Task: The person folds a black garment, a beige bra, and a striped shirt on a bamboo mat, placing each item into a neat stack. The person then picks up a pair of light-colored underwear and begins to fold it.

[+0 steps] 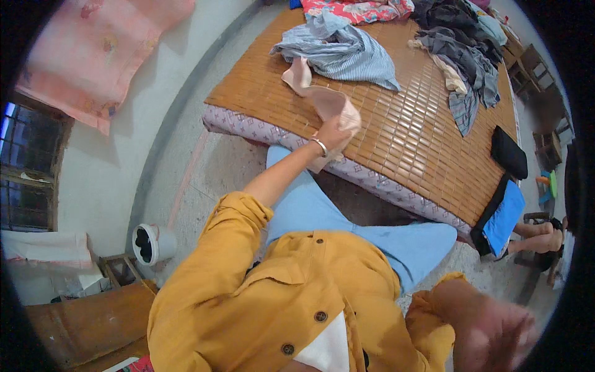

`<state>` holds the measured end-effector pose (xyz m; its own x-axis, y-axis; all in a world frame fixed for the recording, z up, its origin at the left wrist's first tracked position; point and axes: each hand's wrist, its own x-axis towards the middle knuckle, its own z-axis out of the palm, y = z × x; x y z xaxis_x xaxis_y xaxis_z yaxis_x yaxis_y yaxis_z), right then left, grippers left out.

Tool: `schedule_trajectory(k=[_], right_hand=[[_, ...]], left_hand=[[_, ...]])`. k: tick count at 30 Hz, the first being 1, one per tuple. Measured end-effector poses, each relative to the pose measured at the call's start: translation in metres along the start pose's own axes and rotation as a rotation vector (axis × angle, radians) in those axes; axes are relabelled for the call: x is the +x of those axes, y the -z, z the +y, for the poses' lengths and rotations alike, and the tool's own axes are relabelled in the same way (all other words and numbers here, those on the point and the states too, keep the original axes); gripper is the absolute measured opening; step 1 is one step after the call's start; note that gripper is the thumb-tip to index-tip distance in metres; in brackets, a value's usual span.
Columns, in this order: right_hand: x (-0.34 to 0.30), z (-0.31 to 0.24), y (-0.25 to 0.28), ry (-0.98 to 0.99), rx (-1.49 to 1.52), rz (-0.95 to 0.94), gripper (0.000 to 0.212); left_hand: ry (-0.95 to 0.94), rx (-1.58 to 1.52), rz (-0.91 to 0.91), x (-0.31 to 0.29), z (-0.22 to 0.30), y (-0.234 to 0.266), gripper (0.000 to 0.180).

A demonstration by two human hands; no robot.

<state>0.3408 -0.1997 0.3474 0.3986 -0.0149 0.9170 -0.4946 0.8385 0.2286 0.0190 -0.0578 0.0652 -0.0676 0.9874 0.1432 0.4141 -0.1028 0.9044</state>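
Where the white wall fills the left of the view, a pink cloth hangs on it above a dark window. Below, a white bucket stands on the grey floor, near a low wooden stool. Further right, a bed with a patterned mattress edge carries a woven bamboo mat.

On the mat, a striped blue shirt lies crumpled at the far side, with a red floral cloth beyond it. A heap of grey clothes lies to the right, well apart from the shirt. A black bag rests at the right edge of the mat, and a blue and black cloth hangs over the bed's near right side.

The left hand, wearing a silver bracelet at the wrist, is raised over the near edge of the bed and is clamped on a beige cloth. This cloth stretches up and away from the hand toward the striped shirt. The right hand sits low at the lower right, blurred; fingers appear spread and hold nothing, apart from the left hand.
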Motion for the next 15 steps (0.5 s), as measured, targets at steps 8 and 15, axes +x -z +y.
schedule_trajectory(k=[8,15], right_hand=[[-0.132,0.068,0.028,-1.329,-0.935,-0.531,0.029],[-0.241,0.057,0.086,-1.74,-0.99,-0.867,0.036]], left_hand=[[0.124,-0.426,-0.528,-0.072,0.042,-0.047,0.023],[-0.231,0.177,-0.866,-0.094,0.067,-0.078,0.031]])
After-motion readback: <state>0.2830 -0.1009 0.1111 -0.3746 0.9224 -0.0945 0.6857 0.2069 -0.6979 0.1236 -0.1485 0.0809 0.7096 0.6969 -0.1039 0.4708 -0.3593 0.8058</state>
